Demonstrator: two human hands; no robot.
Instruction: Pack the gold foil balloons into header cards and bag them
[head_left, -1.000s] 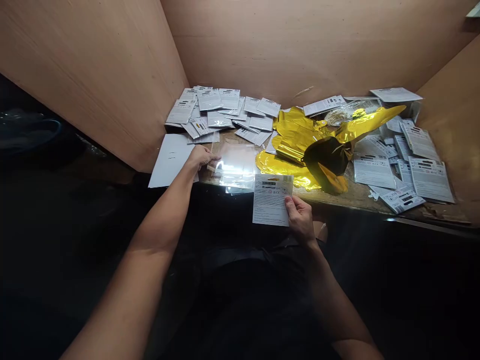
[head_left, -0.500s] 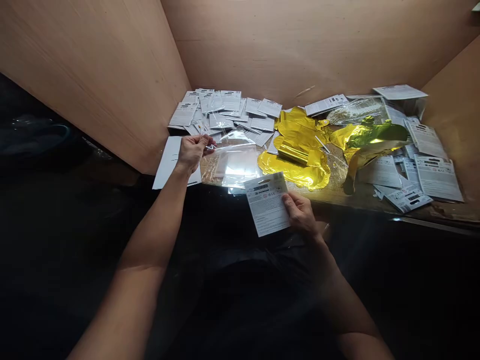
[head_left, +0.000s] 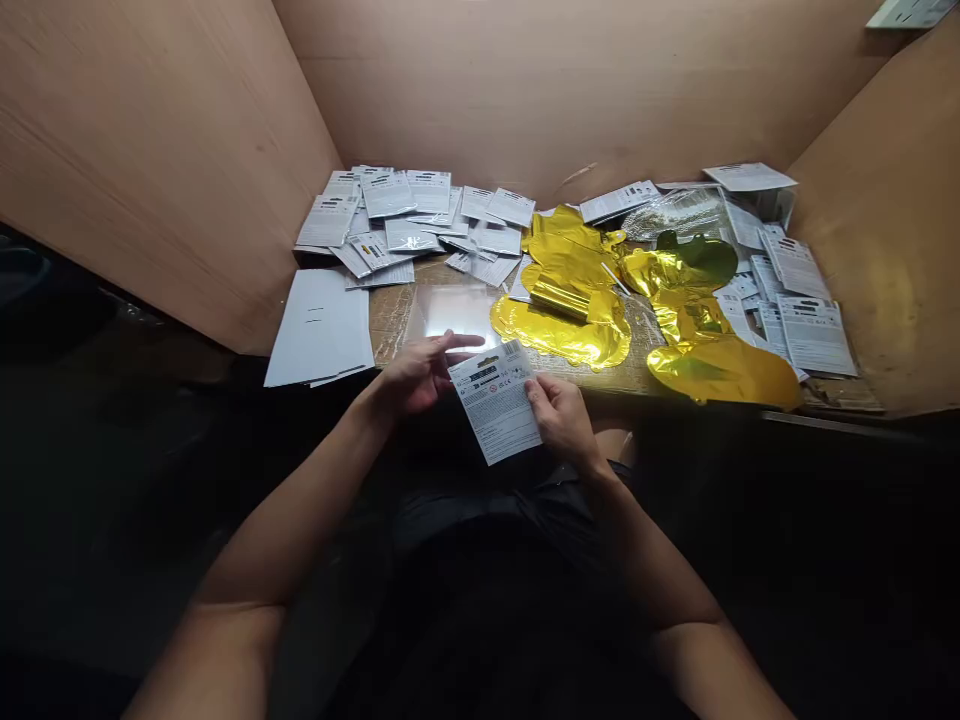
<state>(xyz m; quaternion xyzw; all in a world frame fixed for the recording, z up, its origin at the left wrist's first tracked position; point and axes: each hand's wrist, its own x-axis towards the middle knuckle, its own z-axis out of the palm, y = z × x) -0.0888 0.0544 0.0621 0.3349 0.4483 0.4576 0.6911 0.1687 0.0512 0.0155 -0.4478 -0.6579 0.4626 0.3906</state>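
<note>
My right hand (head_left: 561, 415) pinches the right edge of a white printed card (head_left: 496, 405) with a hang slot at its top, held tilted in front of the table edge. Just left of that card is my left hand (head_left: 421, 375), fingers stretched out and apart, the fingertips close to its upper left corner; whether they touch it I cannot tell. Behind the hands lie clear plastic sleeves (head_left: 450, 305) on the table. Gold foil balloons (head_left: 570, 330), deflated and flat, spread beside them, with a rolled piece of gold foil (head_left: 559, 299) on top.
Several packed cards (head_left: 427, 190) are heaped at the back left, and more packs (head_left: 814, 335) lie at the right. A stack of white cards (head_left: 322, 325) sits at the left front edge. Another gold foil balloon (head_left: 724, 375) reaches the front edge. Wooden panels (head_left: 540, 90) enclose the table.
My left hand has let go of the clear plastic and come down and right to the card. The right hand shifted slightly left with the card. The right-hand gold balloon now lies flatter.
</note>
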